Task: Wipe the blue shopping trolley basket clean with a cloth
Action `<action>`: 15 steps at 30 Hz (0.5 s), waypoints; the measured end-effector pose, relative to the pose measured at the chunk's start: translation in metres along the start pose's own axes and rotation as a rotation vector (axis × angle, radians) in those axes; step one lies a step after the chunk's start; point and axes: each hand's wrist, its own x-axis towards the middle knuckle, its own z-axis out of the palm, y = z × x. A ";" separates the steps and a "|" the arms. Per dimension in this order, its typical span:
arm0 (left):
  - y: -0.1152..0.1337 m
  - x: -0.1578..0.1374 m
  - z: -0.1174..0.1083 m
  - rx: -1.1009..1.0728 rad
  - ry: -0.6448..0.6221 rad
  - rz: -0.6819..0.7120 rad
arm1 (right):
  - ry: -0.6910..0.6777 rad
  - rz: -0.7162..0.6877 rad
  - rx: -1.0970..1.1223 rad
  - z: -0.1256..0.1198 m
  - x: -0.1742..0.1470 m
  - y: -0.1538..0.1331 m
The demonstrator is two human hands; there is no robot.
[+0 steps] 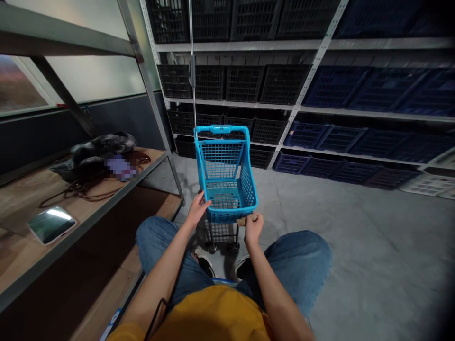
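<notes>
A small bright blue plastic shopping cart stands upright on the floor between my knees. Its basket is latticed, and the handle bar is on the far side. My left hand grips the near left corner of the basket, thumb on the rim and fingers along the outer side. Just below the near right corner, my right hand is closed on a small tan piece, perhaps a cloth, pressed against the basket's front. Most of that piece is hidden by my fingers. Dark legs and wheels show under the basket.
A wooden shelf unit at left carries a phone, a dark patterned cloth bundle and a brown strap. Racks of black crates and blue crates line the back. A thin metal pole rises behind the cart's left side.
</notes>
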 end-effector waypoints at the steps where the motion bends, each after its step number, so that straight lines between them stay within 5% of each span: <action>1: -0.001 0.001 0.000 -0.004 0.003 0.011 | 0.039 -0.002 0.010 -0.002 0.006 -0.009; 5: -0.003 0.002 0.000 -0.019 0.002 -0.013 | 0.080 -0.053 0.029 -0.004 0.009 -0.018; 11: 0.000 0.000 0.000 -0.001 -0.003 -0.074 | -0.017 0.123 -0.025 0.000 -0.011 0.042; 15: -0.002 0.000 0.000 -0.002 -0.009 -0.017 | 0.137 0.119 -0.028 -0.001 0.005 0.032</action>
